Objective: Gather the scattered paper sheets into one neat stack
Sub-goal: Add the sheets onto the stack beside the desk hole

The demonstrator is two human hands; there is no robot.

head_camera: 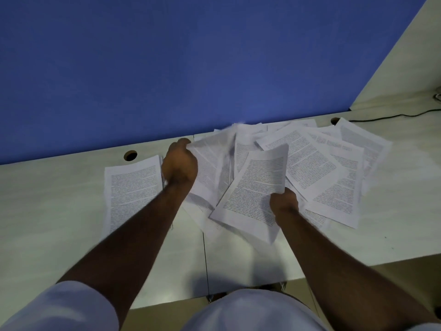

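Note:
Several printed white paper sheets (317, 168) lie fanned and overlapping on the pale desk (47, 211), from the middle to the right. A small squared stack of sheets (133, 189) lies apart at the left. My left hand (180, 163) grips the edge of a blurred, lifted sheet (212, 151) between the stack and the pile. My right hand (284, 203) pinches the lower right edge of another sheet (255, 187), which is raised and curled above the pile. Lower sheets in the pile are partly hidden.
A blue partition (191, 63) stands along the desk's back edge. Two round cable holes (130, 155) (334, 120) sit near it. A black cable (391, 116) runs at the far right. A seam (205, 259) splits the desk top near its front edge.

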